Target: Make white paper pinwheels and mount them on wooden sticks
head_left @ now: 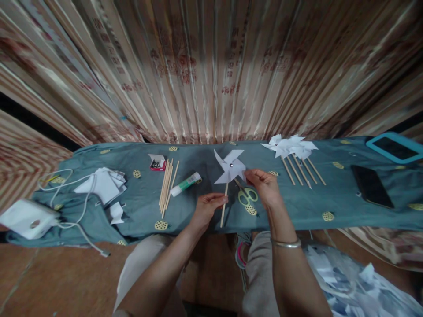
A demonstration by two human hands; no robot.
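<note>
A white paper pinwheel with a silver pin at its centre stands upright on a thin wooden stick in front of me. My left hand pinches that stick below the blades. With thumb and fingers together, my right hand grips the edge of the blade on the right. Yellow-green scissors lie under and beside the pinwheel, their blades partly hidden by it. Left of it lies a green and white glue stick. Loose wooden sticks and a small open box of pins are farther left.
Several finished pinwheels lie at the back right, near a black phone and a blue-framed tablet. Stacked white paper and a white charger with cables are on the left. A bag of paper scraps stands below right.
</note>
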